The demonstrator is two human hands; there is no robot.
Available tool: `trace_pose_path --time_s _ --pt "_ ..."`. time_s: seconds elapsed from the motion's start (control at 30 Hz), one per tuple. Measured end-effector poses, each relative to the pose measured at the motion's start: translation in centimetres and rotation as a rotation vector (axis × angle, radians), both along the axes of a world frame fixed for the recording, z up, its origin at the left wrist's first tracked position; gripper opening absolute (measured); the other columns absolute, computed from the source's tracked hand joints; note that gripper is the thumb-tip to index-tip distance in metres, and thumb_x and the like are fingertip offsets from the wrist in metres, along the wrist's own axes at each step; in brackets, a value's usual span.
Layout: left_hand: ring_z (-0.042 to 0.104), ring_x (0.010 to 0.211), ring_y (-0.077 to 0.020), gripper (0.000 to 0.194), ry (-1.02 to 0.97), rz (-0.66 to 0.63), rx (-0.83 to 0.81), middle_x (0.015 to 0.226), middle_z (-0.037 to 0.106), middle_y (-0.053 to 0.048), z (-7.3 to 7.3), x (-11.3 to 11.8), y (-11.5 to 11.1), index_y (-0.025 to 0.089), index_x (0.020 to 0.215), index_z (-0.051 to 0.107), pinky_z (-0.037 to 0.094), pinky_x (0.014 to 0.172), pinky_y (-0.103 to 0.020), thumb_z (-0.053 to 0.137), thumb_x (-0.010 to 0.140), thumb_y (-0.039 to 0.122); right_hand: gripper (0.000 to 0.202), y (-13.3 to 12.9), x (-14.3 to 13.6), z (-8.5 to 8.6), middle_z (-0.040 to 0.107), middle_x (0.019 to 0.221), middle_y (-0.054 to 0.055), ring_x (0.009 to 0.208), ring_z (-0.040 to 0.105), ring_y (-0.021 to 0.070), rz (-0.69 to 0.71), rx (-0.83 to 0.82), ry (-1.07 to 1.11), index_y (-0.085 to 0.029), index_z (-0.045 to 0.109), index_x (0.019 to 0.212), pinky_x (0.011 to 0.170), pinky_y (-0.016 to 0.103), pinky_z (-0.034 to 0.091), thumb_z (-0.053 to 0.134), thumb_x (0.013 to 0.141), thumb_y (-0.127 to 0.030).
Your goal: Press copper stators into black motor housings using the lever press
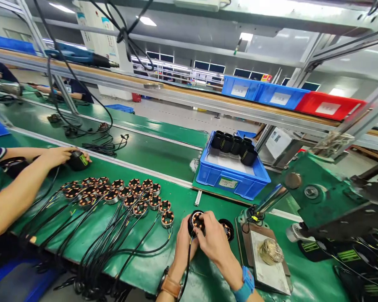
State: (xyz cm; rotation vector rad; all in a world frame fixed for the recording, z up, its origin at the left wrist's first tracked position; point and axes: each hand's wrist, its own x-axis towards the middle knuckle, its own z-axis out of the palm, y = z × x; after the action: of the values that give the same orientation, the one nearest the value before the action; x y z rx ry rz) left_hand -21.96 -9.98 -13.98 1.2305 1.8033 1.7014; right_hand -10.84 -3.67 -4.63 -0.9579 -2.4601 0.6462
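Wound stator (198, 219) sits in the mouth of a black housing (190, 228), just above the green tabletop (157, 272), front centre. Its ring face points up and toward the camera; the long axis of the housing looks near upright, slightly tilted, exact angle hard to read. Black cable (187, 262) exits the near side and runs down toward the wearer, by the left wrist.

Left hand (184, 235): part closed, cupped round the housing's left side, forearm coming up from below, brown watch strap (171, 287) on wrist. Right hand (213, 237): fingers curled over the ring's right edge, thumb at the near rim, back of hand up, forearm angled in from lower right, blue wristband (246, 282).

Second housing (227, 228) just right of the right hand, stator inside. Loose stators (140, 208) grouped to the left, leads toward the near edge.

Text: white labels on blue bin (233, 188) and red bin (330, 105), print too small to read. Green marks on housings at far right, also unreadable.
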Motion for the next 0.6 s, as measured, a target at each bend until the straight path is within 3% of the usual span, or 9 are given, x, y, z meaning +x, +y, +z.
trace_pose_path --time_s 0.1,0.23,0.37,0.43,0.5,0.6 --pt "0.070 0.119 -0.0289 0.053 0.022 0.035 -0.053 0.131 0.070 -0.016 0.1 0.7 -0.2 0.017 0.135 0.056 0.058 0.101 -0.046 0.060 0.084 0.030 0.054 -0.4 0.7 0.7 0.056 0.132 0.014 0.121 0.056 0.0296 -0.036 -0.043 -0.063 -0.015 0.045 0.147 0.103 0.045 0.050 0.056 0.094 -0.015" --pt "0.074 0.107 -0.0297 0.060 0.052 0.043 -0.133 0.122 0.074 -0.013 0.4 1.3 -0.4 0.017 0.131 0.058 0.061 0.094 -0.046 0.069 0.073 0.031 0.043 -0.1 1.8 2.6 0.057 0.129 0.010 0.123 0.052 0.0277 0.052 -0.079 -0.154 -0.019 0.058 0.133 0.105 0.042 0.048 0.065 0.091 -0.015" --pt "0.074 0.109 -0.0285 0.057 0.075 -0.008 -0.144 0.123 0.073 -0.012 0.8 0.9 -0.5 0.019 0.129 0.058 0.061 0.093 -0.044 0.066 0.073 0.028 0.039 -0.2 1.8 3.4 0.059 0.122 0.011 0.117 0.054 0.0313 -0.037 -0.031 -0.310 -0.020 0.062 0.133 0.100 0.048 0.050 0.066 0.095 -0.029" --pt "0.073 0.110 -0.0284 0.058 0.094 -0.056 -0.129 0.123 0.073 -0.012 0.9 0.4 -0.8 0.019 0.129 0.057 0.061 0.094 -0.043 0.066 0.072 0.025 0.042 -0.2 1.8 3.5 0.058 0.129 0.013 0.122 0.053 0.0336 -0.017 -0.030 -0.360 -0.018 0.062 0.136 0.103 0.052 0.049 0.064 0.097 -0.032" --pt "0.073 0.111 -0.0301 0.061 0.122 -0.113 -0.099 0.124 0.072 -0.013 0.9 0.0 -1.0 0.019 0.130 0.057 0.061 0.094 -0.044 0.069 0.072 0.028 0.058 0.0 2.2 3.7 0.048 0.149 0.016 0.140 0.042 0.0350 0.104 -0.099 -0.387 -0.016 0.054 0.148 0.117 0.054 0.041 0.068 0.093 -0.030" --pt "0.071 0.117 -0.0331 0.067 0.146 -0.129 -0.103 0.129 0.069 -0.016 0.9 -0.2 -1.1 0.019 0.134 0.055 0.060 0.096 -0.047 0.077 0.074 0.039 0.093 0.8 3.4 4.2 0.013 0.172 0.012 0.160 0.007 0.0319 0.189 -0.192 -0.411 -0.020 0.026 0.166 0.133 0.052 0.015 0.075 0.087 -0.026"
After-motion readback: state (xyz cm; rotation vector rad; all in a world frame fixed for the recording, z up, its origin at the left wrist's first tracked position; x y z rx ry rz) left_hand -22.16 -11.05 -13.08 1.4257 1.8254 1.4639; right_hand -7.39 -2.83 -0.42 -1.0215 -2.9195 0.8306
